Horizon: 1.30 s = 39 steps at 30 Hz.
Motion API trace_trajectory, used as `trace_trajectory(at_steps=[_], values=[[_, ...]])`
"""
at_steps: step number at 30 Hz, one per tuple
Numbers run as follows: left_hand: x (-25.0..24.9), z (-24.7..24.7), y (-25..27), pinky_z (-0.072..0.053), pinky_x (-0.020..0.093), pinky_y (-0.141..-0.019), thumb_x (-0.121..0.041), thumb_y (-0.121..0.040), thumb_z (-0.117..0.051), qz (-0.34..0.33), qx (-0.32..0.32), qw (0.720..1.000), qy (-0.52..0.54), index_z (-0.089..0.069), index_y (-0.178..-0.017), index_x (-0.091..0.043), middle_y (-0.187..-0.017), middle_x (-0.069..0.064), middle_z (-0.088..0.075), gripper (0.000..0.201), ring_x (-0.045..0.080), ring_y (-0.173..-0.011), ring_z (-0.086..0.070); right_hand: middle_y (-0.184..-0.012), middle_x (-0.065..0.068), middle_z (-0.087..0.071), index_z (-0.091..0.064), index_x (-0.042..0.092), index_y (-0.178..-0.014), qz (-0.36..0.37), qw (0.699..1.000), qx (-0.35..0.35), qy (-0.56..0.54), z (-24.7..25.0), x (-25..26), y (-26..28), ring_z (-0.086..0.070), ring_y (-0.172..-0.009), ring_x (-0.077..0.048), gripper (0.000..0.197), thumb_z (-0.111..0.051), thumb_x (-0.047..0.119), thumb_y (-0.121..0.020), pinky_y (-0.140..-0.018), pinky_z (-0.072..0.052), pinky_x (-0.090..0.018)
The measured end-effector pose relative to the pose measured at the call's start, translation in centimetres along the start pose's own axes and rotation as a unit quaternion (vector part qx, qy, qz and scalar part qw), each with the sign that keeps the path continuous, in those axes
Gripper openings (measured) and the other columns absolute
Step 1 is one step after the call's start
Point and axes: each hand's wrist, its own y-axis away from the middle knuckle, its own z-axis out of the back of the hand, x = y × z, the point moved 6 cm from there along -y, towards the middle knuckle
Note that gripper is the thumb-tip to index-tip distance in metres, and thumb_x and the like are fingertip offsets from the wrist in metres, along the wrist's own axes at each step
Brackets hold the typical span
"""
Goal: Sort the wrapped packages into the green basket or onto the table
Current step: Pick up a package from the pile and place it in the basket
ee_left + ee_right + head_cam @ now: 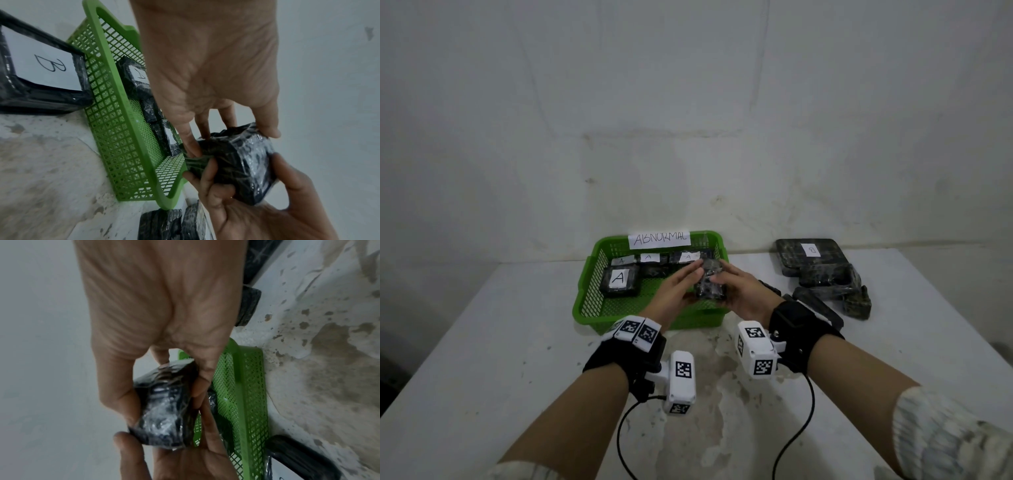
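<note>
Both hands, left hand [677, 287] and right hand [743, 292], grip one black plastic-wrapped package [709, 283] above the green mesh basket [589, 291] tagged "ABNORMAL". Four "A" packages [619, 281] lie inside; a "B" package [811, 254] sits at two o'clock.

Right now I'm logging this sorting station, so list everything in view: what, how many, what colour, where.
held package: one, black, shiny wrap, above the basket's near right corner
green basket: one, on the table
ABNORMAL sign: one, white, on the basket's far rim
packages labelled A: at least four, black, inside the basket
pile of packages: several, black, top one labelled B, right of the basket
table: one, white, stained
left hand, right hand: both gripping the held package
</note>
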Motion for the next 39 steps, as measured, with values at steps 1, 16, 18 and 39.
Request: trace_trajectory(at_steps=[1,16,18,39], values=[[0.1,-0.1,-0.1,-0.053,0.024,-0.078,-0.015,-0.093,-0.05,0.001,0.001,1.0,-0.008,-0.047,-0.135,-0.015,-0.13,0.009,-0.055,0.042,0.015,-0.103,-0.059,-0.117,-0.012,-0.064,-0.049,0.013,-0.137,0.008,1.0,-0.01,0.004,0.1,0.0,0.0,-0.062,-0.103,-0.025,0.055,-0.064,0.007,-0.085,-0.083,-0.052,-0.037],[0.4,0.1,-0.2,-0.047,0.037,-0.092,0.008,-0.087,-0.048,0.006,0.002,1.0,0.011,-0.048,-0.129,-0.015,-0.127,0.013,-0.051,0.047,0.028,-0.114,-0.051,-0.117,-0.016,-0.059,-0.026,0.025,-0.149,0.008,1.0,-0.009,-0.003,0.1,0.5,0.8,-0.06,-0.098,-0.029,0.081,-0.056,-0.013,-0.085,-0.067,-0.055,-0.03],[0.5,0.4,0.0,-0.046,0.043,-0.086,-0.006,-0.09,-0.049,0.017,-0.009,1.0,0.023,-0.053,-0.116,-0.015,-0.124,0.012,-0.052,0.028,0.03,-0.108,-0.05,-0.12,-0.01,-0.056,-0.037,0.028,-0.141,0.004,1.0,-0.011,-0.006,0.1,0.7,1.2,-0.057,-0.105,-0.028,0.063,-0.06,0.003,-0.087,-0.073,-0.051,-0.035],[-0.2,0.7,0.0,-0.058,0.04,-0.059,-0.002,-0.089,-0.054,0.041,-0.033,0.998,0.018,-0.046,-0.098,-0.015,-0.104,0.011,-0.054,0.018,0.024,-0.092,-0.057,-0.131,-0.013,-0.04,-0.043,0.009,-0.126,0.141,0.912,-0.034,0.385,-0.8,1.6,2.0,-0.045,-0.121,-0.029,0.073,-0.067,-0.019,-0.064,-0.099,-0.047,-0.044]])
